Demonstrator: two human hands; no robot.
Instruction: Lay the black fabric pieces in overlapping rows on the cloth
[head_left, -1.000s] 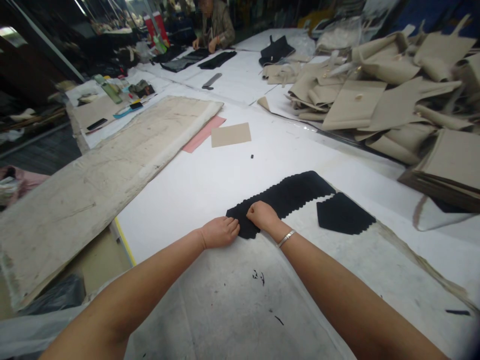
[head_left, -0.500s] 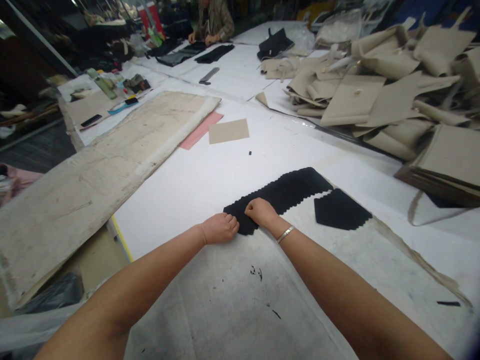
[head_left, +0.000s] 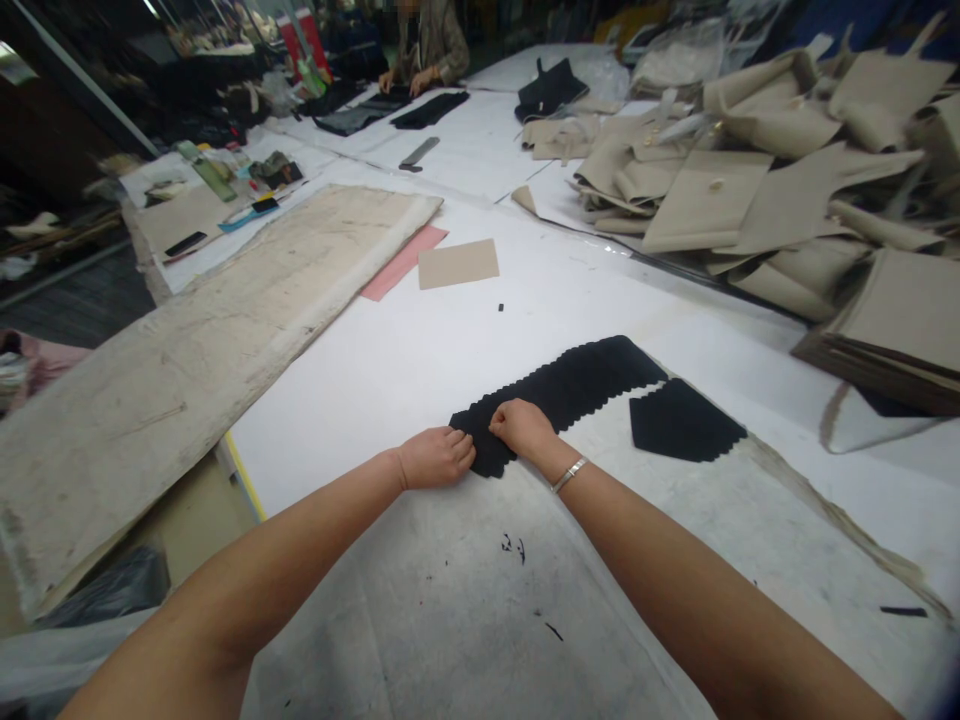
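A row of overlapping black pieces (head_left: 585, 378) with jagged edges lies on the white table (head_left: 360, 370), across the edge of a pale sheet. My left hand (head_left: 439, 457), its fingers curled, touches the row's near left end. Just to its right, my right hand (head_left: 521, 425) is closed in a pinch over the same end; whatever lies between its fingertips is too small to make out. A silver bracelet (head_left: 568, 474) circles my right wrist. To the right lies a second, shorter group of black pieces (head_left: 682, 422).
Beige pieces (head_left: 705, 200) are heaped at the right beside a beige stack (head_left: 900, 310). A long pale board (head_left: 202, 320) spans the left. Beige (head_left: 459, 264) and pink (head_left: 405, 262) sheets lie ahead. A person (head_left: 431, 50) handles black material at the far side.
My left hand has shifted very slightly left. The lower left tip of the black row shows slightly lower. My right hand has barely moved.
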